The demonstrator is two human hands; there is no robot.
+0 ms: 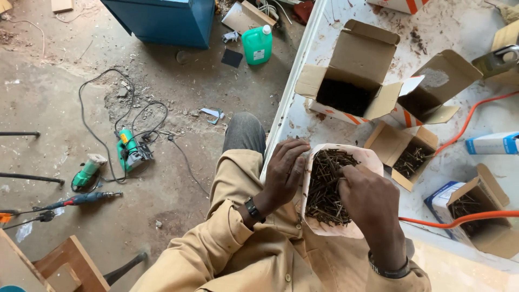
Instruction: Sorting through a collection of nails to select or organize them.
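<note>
A white paper bag [361, 158] full of dark nails [326, 189] is held open over my lap, at the white table's near edge. My left hand [285, 172] grips the bag's left rim, fingers curled over it. My right hand [368, 200] is inside the bag's mouth on top of the nails, fingers bent down among them; whether it pinches any I cannot tell. A dark watch sits on my left wrist and a dark band on my right.
On the white table [454, 32] stand several open cardboard boxes, two large [357, 59] [438, 86] and two with nails [408, 157] [481, 213], crossed by an orange cable [459, 219]. On the dirt floor lie green power tools [130, 151], a green jug [257, 45] and a blue cabinet [167, 21].
</note>
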